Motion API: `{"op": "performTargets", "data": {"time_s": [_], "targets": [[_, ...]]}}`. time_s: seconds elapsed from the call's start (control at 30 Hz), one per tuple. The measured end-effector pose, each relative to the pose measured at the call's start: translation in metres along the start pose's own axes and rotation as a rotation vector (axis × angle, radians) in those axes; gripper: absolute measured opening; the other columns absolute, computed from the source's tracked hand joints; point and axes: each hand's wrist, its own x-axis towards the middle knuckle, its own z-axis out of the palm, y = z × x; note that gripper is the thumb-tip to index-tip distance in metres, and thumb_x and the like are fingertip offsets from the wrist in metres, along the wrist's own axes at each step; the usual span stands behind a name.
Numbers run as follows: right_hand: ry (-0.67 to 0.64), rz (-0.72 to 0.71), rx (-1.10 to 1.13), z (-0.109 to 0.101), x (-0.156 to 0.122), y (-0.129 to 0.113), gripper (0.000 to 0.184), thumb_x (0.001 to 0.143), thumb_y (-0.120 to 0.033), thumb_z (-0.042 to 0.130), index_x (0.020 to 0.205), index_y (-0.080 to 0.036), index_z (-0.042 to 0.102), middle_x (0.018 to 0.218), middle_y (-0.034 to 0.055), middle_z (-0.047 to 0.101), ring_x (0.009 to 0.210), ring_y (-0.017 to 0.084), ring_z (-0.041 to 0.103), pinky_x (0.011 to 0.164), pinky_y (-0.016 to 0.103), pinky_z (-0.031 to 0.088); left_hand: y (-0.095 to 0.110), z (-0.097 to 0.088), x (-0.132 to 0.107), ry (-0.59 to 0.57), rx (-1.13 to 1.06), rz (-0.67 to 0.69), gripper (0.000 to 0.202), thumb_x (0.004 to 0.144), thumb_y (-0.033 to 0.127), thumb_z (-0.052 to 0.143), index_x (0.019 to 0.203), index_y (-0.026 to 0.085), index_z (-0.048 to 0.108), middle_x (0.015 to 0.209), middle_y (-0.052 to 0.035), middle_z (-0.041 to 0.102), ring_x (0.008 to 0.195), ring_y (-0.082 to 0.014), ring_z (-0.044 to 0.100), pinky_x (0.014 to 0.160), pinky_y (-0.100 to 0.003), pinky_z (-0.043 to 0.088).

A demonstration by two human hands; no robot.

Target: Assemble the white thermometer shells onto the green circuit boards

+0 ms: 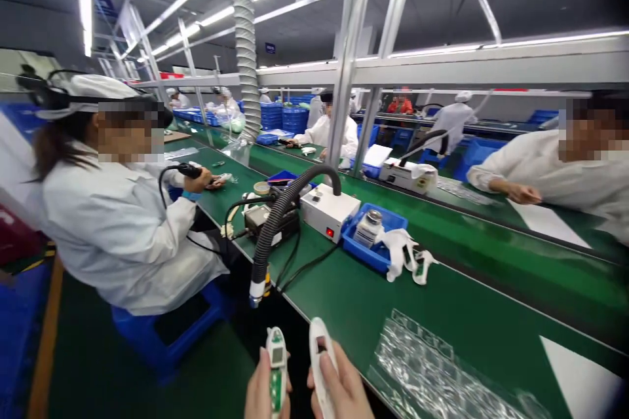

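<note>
At the bottom centre my left hand [259, 387] is closed on a white housing half with a green circuit board [277, 366] and a small grey screen. Just to its right, my right hand [346, 383] grips a slim white plastic cover [319, 357] with a dark window opening. The two parts are upright and apart, their faces toward me. My thumbs rest on their sides or fronts, and the lower ends run out of view.
Clear plastic trays [432, 366] and a white sheet [580, 373] lie on the green bench. A blue bin [351, 236] holds a small jar; white parts lie beside it. A white box [322, 209] carries a black flexible hose [268, 236]. Co-workers sit left and opposite.
</note>
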Motion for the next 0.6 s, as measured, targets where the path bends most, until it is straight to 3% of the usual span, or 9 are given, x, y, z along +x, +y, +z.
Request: {"op": "performTargets", "data": {"time_s": [0.03,0.13,0.2,0.27,0.37,0.5,0.6], "targets": [[-0.073,0.048,-0.011,0.017,0.011,0.006,0.071,0.059,-0.076,0.065,0.097,-0.016,0.058,0.052,-0.0013,0.058,0.028,0.005,0.038,0.027,0.015,0.022,0.013,-0.01,0.009,0.001,-0.029,0.014,0.057,0.061,0.072,0.064,0.073,0.016,0.065,0.048,0.0006,0.056,0.031,-0.0092,0.039,0.031,-0.021,0.025],[-0.241,0.168,-0.034,0.075,0.038,0.026,0.07,0.061,-0.081,0.056,0.078,-0.013,0.058,0.044,-0.0013,0.054,0.027,0.005,0.038,0.023,0.013,0.017,0.044,-0.035,0.03,0.052,-0.181,0.052,0.055,0.064,0.071,0.064,0.065,0.016,0.059,0.047,0.0023,0.052,0.036,-0.0097,0.045,0.036,-0.02,0.032],[-0.268,0.221,-0.03,0.107,0.05,0.038,0.068,0.063,-0.081,0.054,0.071,-0.014,0.056,0.04,-0.0024,0.051,0.026,0.005,0.038,0.023,0.013,0.017,0.055,-0.048,0.037,0.113,-0.248,0.07,0.053,0.062,0.069,0.067,0.066,0.016,0.058,0.047,0.0033,0.052,0.038,-0.0108,0.048,0.038,-0.021,0.035],[-0.263,0.258,-0.033,0.123,0.055,0.049,0.066,0.064,-0.081,0.053,0.067,-0.015,0.054,0.038,-0.0028,0.05,0.024,0.005,0.037,0.022,0.014,0.016,0.058,-0.055,0.04,0.149,-0.275,0.088,0.052,0.062,0.068,0.067,0.065,0.018,0.056,0.046,0.0044,0.051,0.038,-0.011,0.048,0.037,-0.021,0.034],[-0.252,0.212,-0.021,0.115,0.058,0.055,0.064,0.066,-0.08,0.053,0.066,-0.015,0.054,0.037,-0.0012,0.052,0.023,0.006,0.037,0.022,0.015,0.015,0.052,-0.049,0.04,0.132,-0.277,0.088,0.051,0.065,0.067,0.066,0.061,0.017,0.056,0.043,0.0052,0.048,0.036,-0.0106,0.046,0.035,-0.021,0.032],[-0.191,0.145,-0.006,0.087,0.058,0.043,0.064,0.065,-0.077,0.056,0.07,-0.014,0.059,0.037,-0.0004,0.053,0.023,0.008,0.039,0.024,0.016,0.013,0.045,-0.024,0.041,0.072,-0.23,0.062,0.054,0.068,0.069,0.062,0.07,0.015,0.065,0.04,0.0051,0.047,0.032,-0.0102,0.041,0.033,-0.021,0.028],[-0.185,0.147,0.003,0.088,0.055,0.033,0.061,0.066,-0.074,0.059,0.071,-0.013,0.06,0.038,-0.0011,0.053,0.023,0.006,0.037,0.025,0.015,0.011,0.047,-0.019,0.043,0.074,-0.205,0.06,0.057,0.069,0.07,0.058,0.073,0.014,0.066,0.038,0.0052,0.047,0.032,-0.0095,0.039,0.033,-0.02,0.027]]}}
